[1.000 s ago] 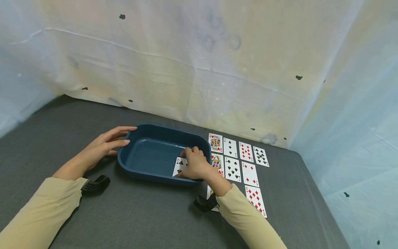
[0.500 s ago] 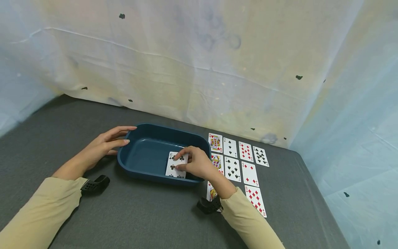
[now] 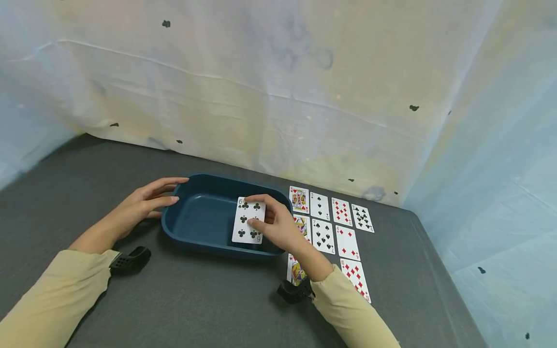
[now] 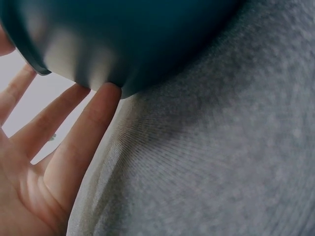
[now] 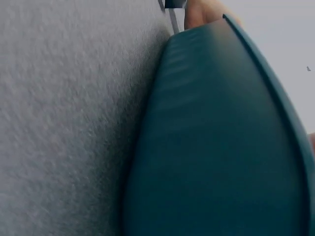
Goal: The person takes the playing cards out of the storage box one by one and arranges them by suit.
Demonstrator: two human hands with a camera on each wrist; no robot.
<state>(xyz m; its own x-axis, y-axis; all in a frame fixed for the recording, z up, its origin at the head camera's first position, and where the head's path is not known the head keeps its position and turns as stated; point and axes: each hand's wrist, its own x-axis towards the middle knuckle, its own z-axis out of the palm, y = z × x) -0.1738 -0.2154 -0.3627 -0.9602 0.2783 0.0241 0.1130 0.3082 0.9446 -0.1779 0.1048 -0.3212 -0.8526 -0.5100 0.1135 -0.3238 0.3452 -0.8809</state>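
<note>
A playing card, the six of clubs [image 3: 241, 232], is pinched between the thumb and fingers of my right hand [image 3: 283, 226]. It is tilted face up over the right part of a dark blue oblong basin [image 3: 196, 241]. The rest of the right hand is above the basin's right rim. My left hand [image 3: 139, 208] rests at the basin's left end, fingers spread and fairly straight. In the left wrist view, the left hand's fingertips [image 4: 110, 91] touch the basin's outer wall [image 4: 138, 39]. The right wrist view shows mostly the basin's outer wall [image 5: 206, 137]; the card is hidden there.
Face-up cards lie in rows right of the basin, among them a king [image 3: 299, 199], a seven of spades [image 3: 323, 236], a four of diamonds [image 3: 347, 242] and a ten of diamonds [image 3: 355, 279]. The right forearm covers part of them. A pale curtain [image 3: 243, 106] hangs behind the grey table [image 3: 196, 304].
My right hand has drawn the six of clubs up from inside the basin, so its whole face now shows. The left hand has stayed at the basin's left end.
</note>
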